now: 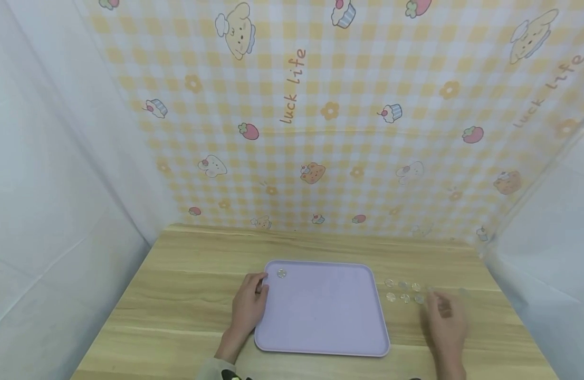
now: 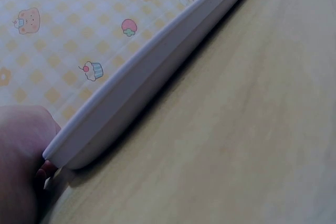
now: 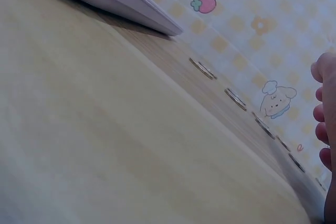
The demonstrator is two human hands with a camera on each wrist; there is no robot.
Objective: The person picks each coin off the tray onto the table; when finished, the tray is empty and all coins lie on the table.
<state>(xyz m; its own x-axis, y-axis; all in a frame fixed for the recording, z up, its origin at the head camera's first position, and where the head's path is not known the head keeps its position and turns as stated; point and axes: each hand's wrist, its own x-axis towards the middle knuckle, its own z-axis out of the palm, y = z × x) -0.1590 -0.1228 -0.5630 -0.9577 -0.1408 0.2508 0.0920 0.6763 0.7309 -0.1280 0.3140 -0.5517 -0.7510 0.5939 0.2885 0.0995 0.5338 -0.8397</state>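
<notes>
A shallow lilac tray (image 1: 322,311) lies flat on the table. My left hand (image 1: 249,303) grips its left rim; in the left wrist view that hand (image 2: 23,156) is at the tray's edge, with a fingertip showing below the rim. One round, shiny coin-like disc (image 1: 281,273) lies in the tray's far left corner. To the right of the tray, several similar discs (image 1: 390,297) lie in two short rows. My right hand (image 1: 447,319), blurred, hovers beside their right end with fingers loosely bent. In the right wrist view its fingertips (image 3: 320,113) show nothing held.
The wood-grain table (image 1: 187,295) carries everything. Another faint disc (image 1: 463,291) lies beyond the right hand. A yellow checked cloth (image 1: 329,142) with cartoon prints hangs along the back edge. White sheets (image 1: 54,184) enclose the left and right sides.
</notes>
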